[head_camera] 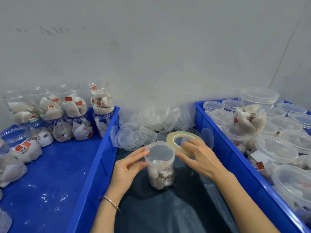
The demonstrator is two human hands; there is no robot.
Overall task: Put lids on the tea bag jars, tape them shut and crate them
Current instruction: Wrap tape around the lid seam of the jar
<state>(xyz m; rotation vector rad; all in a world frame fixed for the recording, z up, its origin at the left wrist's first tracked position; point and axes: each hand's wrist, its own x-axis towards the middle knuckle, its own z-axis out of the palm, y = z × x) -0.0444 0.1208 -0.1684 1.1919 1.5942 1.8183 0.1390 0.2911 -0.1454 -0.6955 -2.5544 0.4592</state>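
Note:
A clear jar of tea bags point(160, 172) stands upright on a dark surface between two blue crates, with a clear lid point(159, 151) on its top. My left hand point(127, 167) grips the jar's upper left side, thumb and fingers at the lid's edge. My right hand point(200, 158) holds a roll of clear tape point(183, 137) just right of the lid, fingers through its ring and thumb near the lid's rim.
The left blue crate point(94, 165) holds several open jars of tea bags point(74, 105), some stacked. The right blue crate point(235, 157) holds several lidded jars point(276, 150). A heap of loose clear lids point(151, 120) lies behind the jar by the wall.

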